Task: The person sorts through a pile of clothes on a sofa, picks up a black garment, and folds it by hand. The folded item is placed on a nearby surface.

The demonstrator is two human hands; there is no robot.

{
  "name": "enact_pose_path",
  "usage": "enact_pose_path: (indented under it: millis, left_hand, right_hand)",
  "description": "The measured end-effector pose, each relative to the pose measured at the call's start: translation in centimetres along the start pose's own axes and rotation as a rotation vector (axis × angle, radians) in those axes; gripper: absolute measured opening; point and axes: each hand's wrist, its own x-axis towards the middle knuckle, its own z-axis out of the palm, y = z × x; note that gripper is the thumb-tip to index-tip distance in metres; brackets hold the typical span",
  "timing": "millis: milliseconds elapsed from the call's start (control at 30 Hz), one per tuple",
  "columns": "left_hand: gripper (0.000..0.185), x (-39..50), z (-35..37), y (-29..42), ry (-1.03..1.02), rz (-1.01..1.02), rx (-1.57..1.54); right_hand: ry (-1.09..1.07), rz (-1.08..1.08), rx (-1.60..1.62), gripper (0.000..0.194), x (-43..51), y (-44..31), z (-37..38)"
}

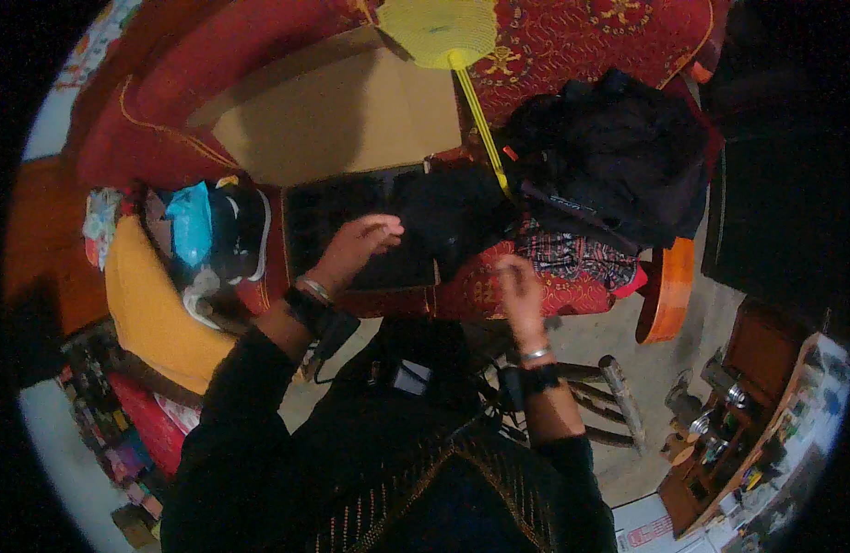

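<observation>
My left hand (359,245) hovers over a dark flat surface, its fingers curled close together. A crumpled black cloth (453,214) lies just beyond its fingertips; whether they pinch any of it is unclear against the dark. Over the red patterned seat cover (477,294) is my right hand (522,294), blurred, with fingers apart and nothing visible between them. Behind the black cloth stands a cardboard panel (328,114). A yellow fly swatter (477,104) lies with its handle reaching down to the cloth.
Dark clothing (612,159) is heaped at the right, above a patterned fabric (570,252). On the left are a yellow cushion (155,304), a light-blue packet (190,221) and a black shoe (249,228). A wooden armrest (663,297) stands at the right.
</observation>
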Motion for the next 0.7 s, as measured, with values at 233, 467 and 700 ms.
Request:
enact_pose_path:
  millis: [233,467,700]
  left_hand:
    - [0.033,-4.2,0.6,-4.1,0.076,-0.069,-0.061]
    - [0.035,-7.6,2.2,-6.5,0.166,-0.203,-0.261]
    - [0.035,-10.0,2.7,-7.8,0.214,-0.081,-0.234]
  right_hand:
    - [-0.063,0.301,-0.13,0.082,5.2,3.8,6.6]
    - [-0.244,-0.178,-0.548,0.096,6.3,0.5,11.3]
    - [-0.25,-0.162,-0.521,0.082,12.4,5.7,12.4]
